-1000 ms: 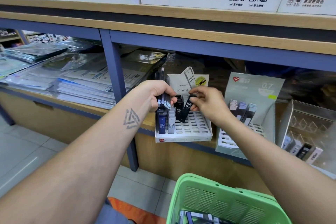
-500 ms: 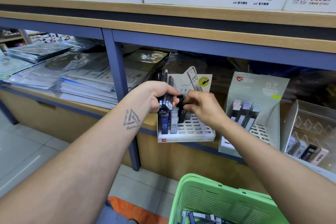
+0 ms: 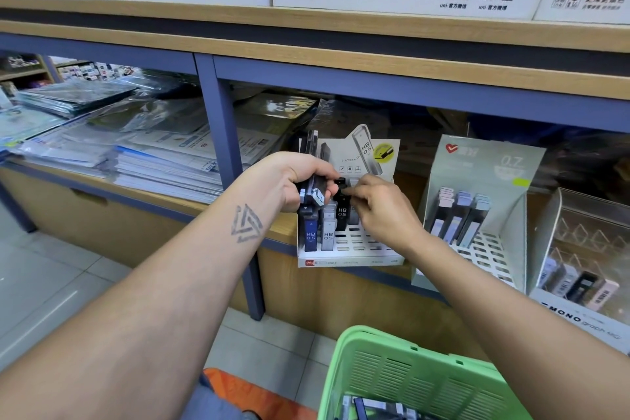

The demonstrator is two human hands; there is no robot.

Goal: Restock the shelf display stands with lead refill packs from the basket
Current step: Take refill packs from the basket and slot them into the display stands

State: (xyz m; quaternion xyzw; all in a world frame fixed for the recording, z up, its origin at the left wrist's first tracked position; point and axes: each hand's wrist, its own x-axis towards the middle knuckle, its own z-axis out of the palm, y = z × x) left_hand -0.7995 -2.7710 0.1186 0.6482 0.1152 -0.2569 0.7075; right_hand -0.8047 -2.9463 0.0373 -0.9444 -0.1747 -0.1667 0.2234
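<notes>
Packs [image 3: 315,193] fan up out of my left hand [image 3: 289,181], fingers curled round the bundle, forearm reaching in from the near left. My right hand [image 3: 381,208] pinches a black pack [image 3: 342,211] standing in the white stand [image 3: 351,249], wrist bent down over the slots. Blue and grey packs stand in its left rows. Right of it sits a grey stand [image 3: 477,215]; nearest me, the green basket [image 3: 409,375] holds more packs.

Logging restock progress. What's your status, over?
Left hand grips spare packs. Right hand seats black pack in white stand. Nothing blocking.
</notes>
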